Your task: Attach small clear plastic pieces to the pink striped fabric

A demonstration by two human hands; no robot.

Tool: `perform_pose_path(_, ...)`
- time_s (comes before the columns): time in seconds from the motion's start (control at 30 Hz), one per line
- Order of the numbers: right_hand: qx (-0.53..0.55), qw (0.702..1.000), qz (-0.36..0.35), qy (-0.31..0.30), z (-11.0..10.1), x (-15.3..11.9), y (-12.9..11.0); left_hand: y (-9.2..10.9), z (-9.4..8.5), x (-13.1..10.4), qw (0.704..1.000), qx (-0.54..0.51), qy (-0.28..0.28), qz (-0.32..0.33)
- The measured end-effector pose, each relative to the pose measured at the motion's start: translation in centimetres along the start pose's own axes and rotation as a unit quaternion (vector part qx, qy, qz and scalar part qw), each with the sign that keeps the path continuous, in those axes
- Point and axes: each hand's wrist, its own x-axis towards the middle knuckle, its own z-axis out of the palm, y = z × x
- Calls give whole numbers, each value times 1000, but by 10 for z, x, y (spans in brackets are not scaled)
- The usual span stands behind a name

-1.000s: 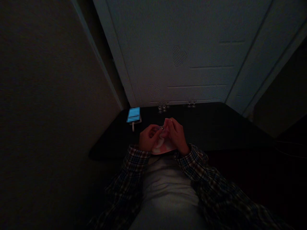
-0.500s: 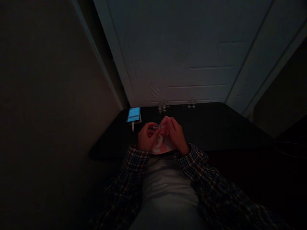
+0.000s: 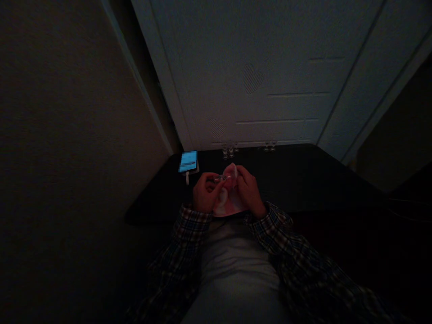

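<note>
My left hand [image 3: 204, 192] pinches a small clear stemmed glass [image 3: 220, 178], which lies on its side in the air over the dark table. A pink and white cloth [image 3: 231, 203] hangs between my hands, its upper part bunched against the right end of the glass. My right hand [image 3: 249, 189] grips that bunched cloth, with its fingertips partly hidden by the folds. Dim light leaves the exact shape of the glass hard to read.
Several small stemmed glasses [image 3: 231, 151] stand at the table's back edge, and a pair of glasses [image 3: 269, 146] stands farther right. A phone with a lit screen [image 3: 188, 161] and a white cable lies at the back left. A panelled white door [image 3: 286, 76] rises behind the black table [image 3: 303, 180].
The cloth in my right hand has shifted slightly away from the glass, so more of the glass's right end shows. My left hand keeps its hold in nearly the same place.
</note>
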Motion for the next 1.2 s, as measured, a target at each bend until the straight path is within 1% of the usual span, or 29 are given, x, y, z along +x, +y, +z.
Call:
perform_pose_path(0.1,-4,1000,4,10,0,0,0,-2,0,1,1000,-10,9,-4)
perform_pose_path(0.27,-29,998,15,49,-1,1,-1,-5,1,1,999,-31,27,-15)
perform_pose_path(0.43,-51,995,-28,80,-2,2,-2,-3,1,1,999,-34,25,-12)
perform_pose_path(0.57,-44,994,-56,78,-3,2,-5,-1,1,2,999,-40,24,-17)
perform_pose_path(0.67,-36,994,-63,81,-3,1,-6,-1,0,1,999,-38,16,-18)
perform_pose_path(0.9,-47,995,-72,57,-3,1,-5,-4,0,1,999,-41,7,-8)
perform_pose_path(1.07,-34,998,-45,23,-1,0,-2,-2,-1,1,999,-50,3,-11)
perform_pose_path(1.2,-29,999,-37,-7,0,1,-1,-2,0,1,998,-59,-2,-6)
